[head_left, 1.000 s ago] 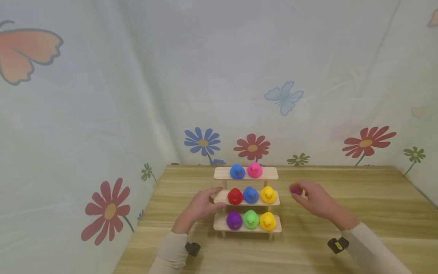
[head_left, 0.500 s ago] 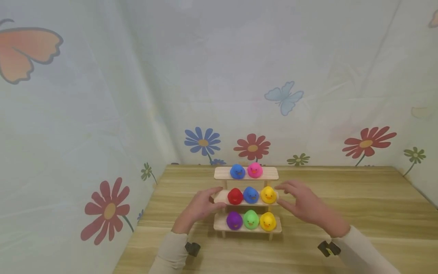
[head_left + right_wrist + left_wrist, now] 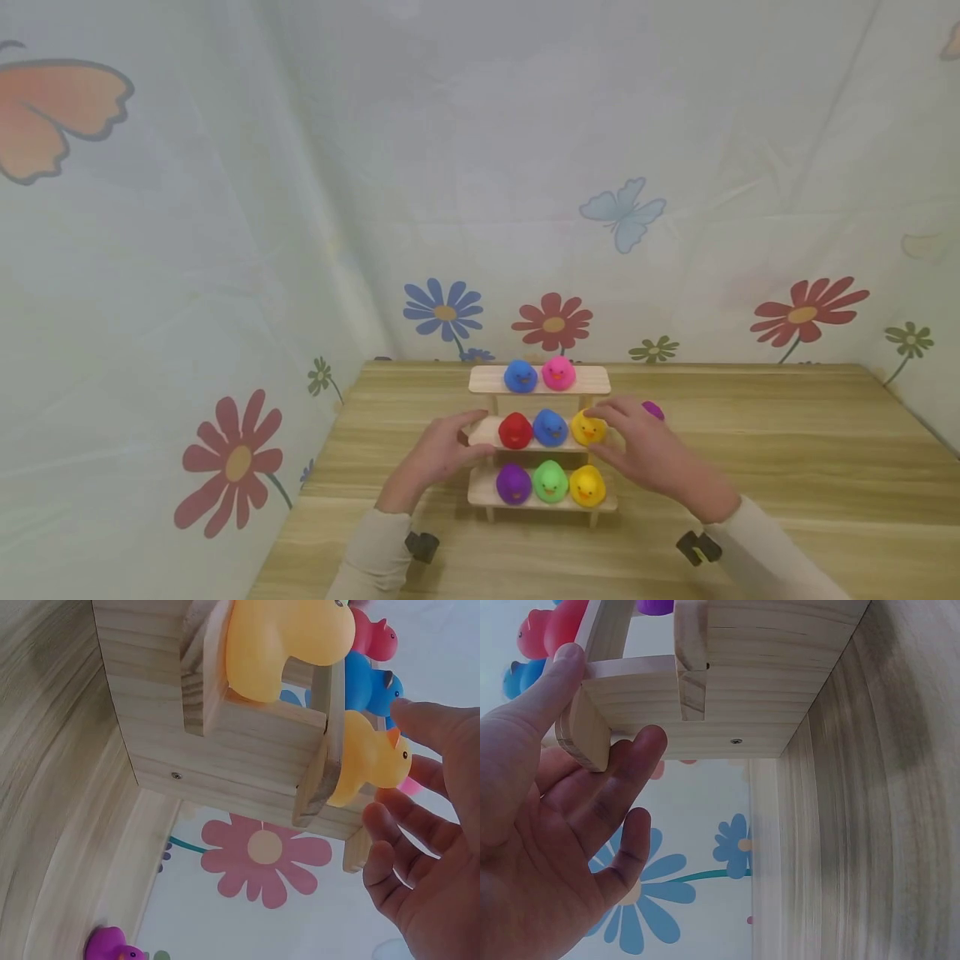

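Note:
A three-tier wooden display shelf (image 3: 595,379) carries several coloured rubber ducks. My left hand (image 3: 442,450) grips the left end of the middle tier, thumb on top and fingers below, as the left wrist view shows. At the other end, my right hand (image 3: 656,450) reaches around the yellow duck (image 3: 367,761) of the middle tier, thumb and fingers spread to either side of its head. Beside that duck stand a blue duck (image 3: 550,427) and a red duck (image 3: 515,431). A magenta-purple duck (image 3: 109,945) sits on the table, partly hidden behind my right hand in the head view.
A blue duck (image 3: 521,377) and a pink duck (image 3: 558,373) occupy the top tier. Purple (image 3: 513,484), green (image 3: 551,482) and yellow ducks (image 3: 587,486) line the bottom one. Behind the wood-grain table (image 3: 810,467) hangs a flower-printed curtain (image 3: 480,167).
My right hand has let go of the magenta-purple duck on the table to the right and moved left to the middle tier's yellow duck. The left hand has kept its place.

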Action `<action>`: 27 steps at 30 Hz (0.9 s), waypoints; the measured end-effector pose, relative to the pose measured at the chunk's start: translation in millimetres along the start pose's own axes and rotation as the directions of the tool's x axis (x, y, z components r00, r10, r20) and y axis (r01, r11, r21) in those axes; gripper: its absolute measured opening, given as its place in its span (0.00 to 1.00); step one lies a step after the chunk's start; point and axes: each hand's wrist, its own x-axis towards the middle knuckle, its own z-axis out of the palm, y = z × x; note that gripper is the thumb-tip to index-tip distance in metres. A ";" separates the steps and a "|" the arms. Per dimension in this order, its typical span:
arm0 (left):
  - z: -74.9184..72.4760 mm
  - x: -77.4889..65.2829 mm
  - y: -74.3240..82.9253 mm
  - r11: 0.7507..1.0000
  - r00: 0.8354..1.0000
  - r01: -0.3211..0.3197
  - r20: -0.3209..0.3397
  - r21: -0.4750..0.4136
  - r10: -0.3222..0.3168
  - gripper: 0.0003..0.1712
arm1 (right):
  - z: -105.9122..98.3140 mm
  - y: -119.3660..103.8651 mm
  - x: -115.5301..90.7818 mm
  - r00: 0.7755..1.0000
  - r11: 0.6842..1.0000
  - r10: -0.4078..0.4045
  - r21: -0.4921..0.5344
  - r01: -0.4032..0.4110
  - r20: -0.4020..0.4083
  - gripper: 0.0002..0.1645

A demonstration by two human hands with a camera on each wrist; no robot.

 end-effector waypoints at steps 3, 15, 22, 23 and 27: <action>-0.4 -0.7 0.1 1.000 1.000 -0.002 -0.002 0.001 0.002 0.38 | 3.0 -1.2 1.0 1.000 1.000 0.005 -0.009 -0.006 -0.006 0.27; 0.2 -0.6 0.6 1.000 1.000 0.008 0.006 -0.005 -0.008 0.39 | 8.8 -2.9 5.5 0.997 0.997 0.074 -0.002 -0.074 0.004 0.23; -0.6 -1.2 1.7 1.000 1.000 0.026 0.007 -0.009 -0.026 0.39 | 10.4 -1.9 5.2 0.995 0.995 0.101 0.003 -0.101 0.020 0.24; -0.9 -1.4 2.1 1.000 1.000 0.027 0.008 -0.011 -0.027 0.39 | 10.3 -1.9 5.0 0.994 0.995 0.103 0.003 -0.103 0.021 0.25; -1.9 -2.1 3.4 0.999 0.999 0.031 0.010 -0.017 -0.031 0.39 | 9.3 -0.8 3.8 0.995 0.995 0.102 0.001 -0.102 0.019 0.25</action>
